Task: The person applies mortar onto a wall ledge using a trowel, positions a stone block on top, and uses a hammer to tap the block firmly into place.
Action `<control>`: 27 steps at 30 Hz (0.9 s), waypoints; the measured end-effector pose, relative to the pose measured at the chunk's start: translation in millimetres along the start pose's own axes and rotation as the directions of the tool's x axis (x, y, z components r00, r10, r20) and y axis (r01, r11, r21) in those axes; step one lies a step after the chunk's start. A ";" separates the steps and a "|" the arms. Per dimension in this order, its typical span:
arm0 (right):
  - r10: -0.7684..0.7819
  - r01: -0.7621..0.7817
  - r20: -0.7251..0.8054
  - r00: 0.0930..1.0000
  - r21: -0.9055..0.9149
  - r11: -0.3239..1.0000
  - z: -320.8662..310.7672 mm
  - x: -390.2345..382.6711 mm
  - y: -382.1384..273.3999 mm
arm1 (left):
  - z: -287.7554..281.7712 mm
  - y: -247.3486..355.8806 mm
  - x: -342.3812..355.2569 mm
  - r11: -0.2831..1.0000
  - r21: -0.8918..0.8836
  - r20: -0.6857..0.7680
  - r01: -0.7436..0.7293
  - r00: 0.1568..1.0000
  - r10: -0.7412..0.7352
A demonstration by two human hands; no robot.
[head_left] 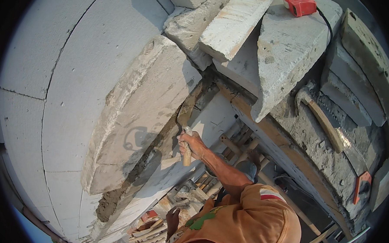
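My right hand (192, 146) is closed around the wooden handle of a trowel (187, 110). Its mortar-smeared blade points away from me and lies against the lower edge of a large pale block (147, 110). Wet mortar (109, 204) runs along the joint beneath that block, thickest at its near end. Low in the picture, my left hand (172, 218) hangs beside my orange shirt in shade. Its fingers look loosely apart, and nothing shows in it.
A claw hammer (324, 120), a handsaw (353, 156) and a red tape measure (300, 5) lie to the right. Loose blocks (293, 52) are stacked at the far side. A large block wall (79, 86) rises on the left. Wooden poles (301, 213) show far below.
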State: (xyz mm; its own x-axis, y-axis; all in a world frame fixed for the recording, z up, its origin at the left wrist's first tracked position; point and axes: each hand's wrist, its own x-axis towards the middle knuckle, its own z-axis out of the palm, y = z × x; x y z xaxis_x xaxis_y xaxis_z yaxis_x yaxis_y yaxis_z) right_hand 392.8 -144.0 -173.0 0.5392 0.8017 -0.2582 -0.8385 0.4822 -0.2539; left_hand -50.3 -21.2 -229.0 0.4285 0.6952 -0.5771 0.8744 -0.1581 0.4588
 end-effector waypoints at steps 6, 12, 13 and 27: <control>0.116 -0.113 0.089 0.989 -0.033 0.993 18.1 -21.5 29.3 | -10.1 2.9 2.1 0.999 0.043 -0.024 -0.027 0.999 0.028; -0.114 0.114 -0.037 0.993 0.015 0.993 -15.1 -26.5 -22.3 | -20.1 3.8 -2.3 0.998 -0.002 -0.102 -0.065 0.993 0.064; -0.109 0.109 -0.023 0.994 -0.003 0.994 -19.1 -13.6 -24.0 | -17.6 4.8 1.1 0.997 -0.022 -0.112 -0.069 0.991 0.066; 0.115 -0.187 -0.195 0.974 -0.412 0.892 16.9 -71.1 24.4 | 28.8 35.6 25.8 0.963 -0.188 -0.093 -0.193 0.980 0.178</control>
State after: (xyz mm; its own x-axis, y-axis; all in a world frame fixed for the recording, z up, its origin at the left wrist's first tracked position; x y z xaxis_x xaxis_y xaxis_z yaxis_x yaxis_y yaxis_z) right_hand 332.7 -183.2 -145.1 0.4445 0.7672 -0.4624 -0.8163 0.1343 -0.5618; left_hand -1.6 -29.1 -247.0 0.5542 0.7180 -0.4211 0.7167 -0.1544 0.6801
